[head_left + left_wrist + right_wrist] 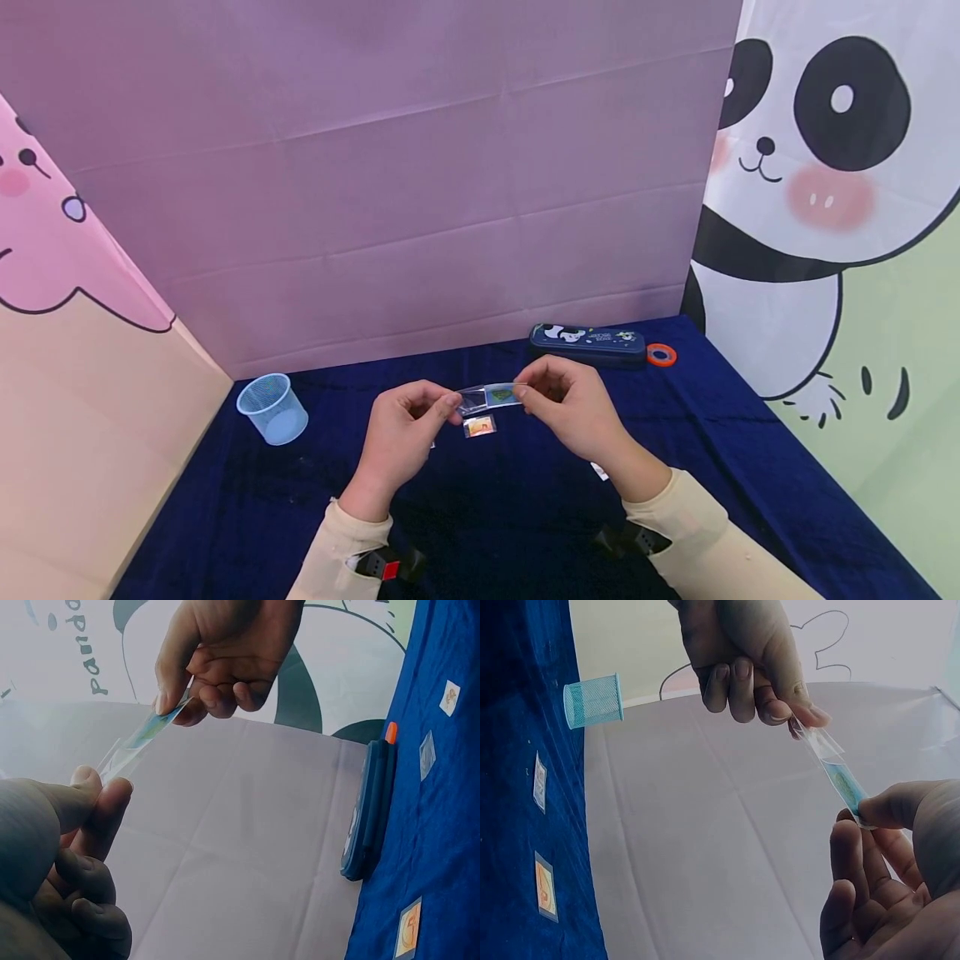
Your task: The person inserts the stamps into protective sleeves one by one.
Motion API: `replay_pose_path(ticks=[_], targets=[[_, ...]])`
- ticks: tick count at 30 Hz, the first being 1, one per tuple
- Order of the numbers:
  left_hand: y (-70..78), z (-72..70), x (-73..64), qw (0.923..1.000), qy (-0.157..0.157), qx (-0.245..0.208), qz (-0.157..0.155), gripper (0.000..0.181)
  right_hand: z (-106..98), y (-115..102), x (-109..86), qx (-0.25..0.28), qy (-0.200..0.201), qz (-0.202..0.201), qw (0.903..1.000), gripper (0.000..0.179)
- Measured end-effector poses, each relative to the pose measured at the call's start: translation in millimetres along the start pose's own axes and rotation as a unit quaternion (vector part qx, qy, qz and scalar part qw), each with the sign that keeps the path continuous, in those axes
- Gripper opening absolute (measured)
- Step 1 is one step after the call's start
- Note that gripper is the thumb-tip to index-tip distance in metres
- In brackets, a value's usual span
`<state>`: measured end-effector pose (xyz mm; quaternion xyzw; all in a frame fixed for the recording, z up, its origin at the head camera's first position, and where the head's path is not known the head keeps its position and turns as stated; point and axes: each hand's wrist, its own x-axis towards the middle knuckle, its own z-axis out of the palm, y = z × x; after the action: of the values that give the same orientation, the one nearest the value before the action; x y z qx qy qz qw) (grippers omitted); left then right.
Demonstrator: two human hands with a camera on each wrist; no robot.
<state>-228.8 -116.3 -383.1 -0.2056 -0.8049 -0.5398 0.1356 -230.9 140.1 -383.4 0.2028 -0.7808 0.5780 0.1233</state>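
Note:
Between thumb and fingertips my left hand [406, 429] pinches one end of a small clear plastic sleeve [472, 401]. At the other end, my right hand [567, 402] pinches a small blue card [501, 394] with a green picture. Sleeve and card form one strip stretched between the hands, raised above the table; I cannot tell how far the card sits inside the sleeve. In the right wrist view the blue card [844, 786] continues straight from the clear sleeve [823, 742]. Just below the strip in the head view lies an orange picture card [479, 426].
A blue mesh cup [273, 408] stands at the left. At the back right are a navy pencil case [587, 345] and an orange tape roll [662, 355]. A white card [599, 472] lies by the right wrist; a clear piece [427, 756] shows on the blue cloth [315, 517].

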Motion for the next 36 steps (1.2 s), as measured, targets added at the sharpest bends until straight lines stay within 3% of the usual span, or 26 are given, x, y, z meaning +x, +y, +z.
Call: replay_pose_path(ticks=[18,24,36], targets=[[0.6,2.6,0.3,0.9997,-0.013,-0.017,0.009,0.01,1.9,1.0,-1.5,-0.031,-0.001,-0.001,0.9995,0.006],[-0.6,2.6,-0.4,0.9993,-0.014,-0.024,0.024,0.009,2.2,-1.2,-1.4,-0.031,-0.002,-0.002,0.9995,0.007],[-1.0,3.4,-0.3,0.9987,-0.018,-0.04,0.025,0.015,2.1,-0.5,-1.4,-0.026,-0.002,-0.01,0.9996,0.007]])
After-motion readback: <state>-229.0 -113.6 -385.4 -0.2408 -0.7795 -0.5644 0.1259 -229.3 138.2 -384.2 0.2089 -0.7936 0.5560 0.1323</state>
